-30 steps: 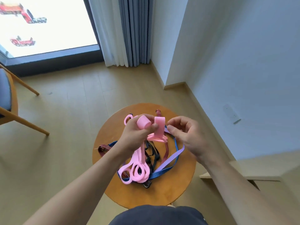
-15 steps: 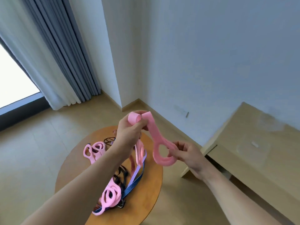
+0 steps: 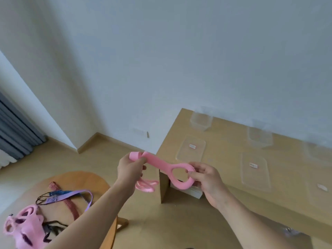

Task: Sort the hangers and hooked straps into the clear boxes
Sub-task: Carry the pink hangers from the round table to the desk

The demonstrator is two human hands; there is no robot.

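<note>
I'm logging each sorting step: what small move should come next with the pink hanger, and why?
Probably carry the pink hanger to the nearest clear box: left hand and right hand both grip it in midair, and that box stands open, lid beside it.

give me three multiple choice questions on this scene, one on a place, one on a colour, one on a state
1. Where do the clear boxes stand? A on a chair B on the long wooden table C on a shelf
2. What colour is the hanger being held? A blue B pink C black
3. How is the hanger held? A hanging on a hook B lying on the floor C gripped at both ends
Answers: 1 B, they stand on its top. 2 B, it is pink all over. 3 C, the left hand grips the rolled end, the right hand pinches the ring.
</note>
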